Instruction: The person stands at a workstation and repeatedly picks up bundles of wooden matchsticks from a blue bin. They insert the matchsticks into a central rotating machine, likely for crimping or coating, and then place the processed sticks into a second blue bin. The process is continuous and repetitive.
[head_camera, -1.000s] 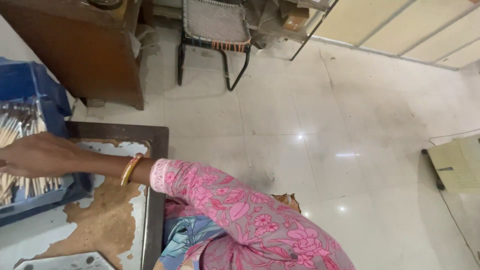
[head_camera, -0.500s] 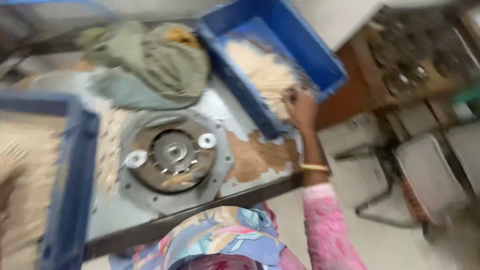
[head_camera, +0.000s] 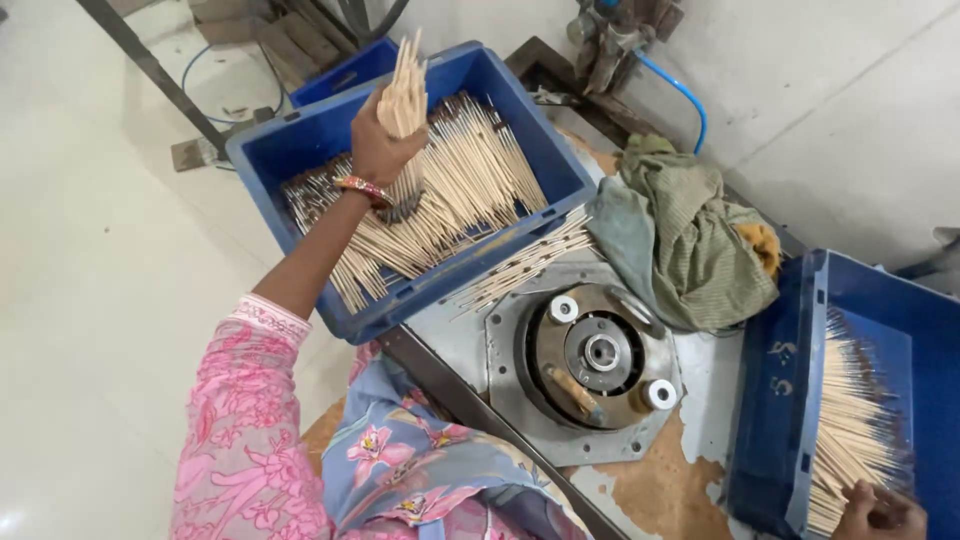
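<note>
My left hand (head_camera: 383, 143) is raised over the blue crate (head_camera: 300, 140) at the upper left and grips an upright bundle of thin wooden sticks (head_camera: 405, 85). Many more loose sticks (head_camera: 470, 185) lie in that crate. An orange bangle sits on that wrist, above a pink floral sleeve. My right hand (head_camera: 880, 510) is at the bottom right edge, fingers curled on the ends of the sticks (head_camera: 850, 430) in a second blue crate (head_camera: 775, 400). That hand is mostly cut off by the frame.
A round metal machine plate (head_camera: 590, 355) with two white rollers sits between the crates on a worn table. A crumpled green cloth (head_camera: 690, 230) lies behind it. A few sticks (head_camera: 520, 265) rest by the left crate. A blue hose (head_camera: 680, 90) runs along the wall.
The view has swung widely across the frames. The bangled hand, earlier low among the sticks in the crate, now holds a bundle lifted above it.
</note>
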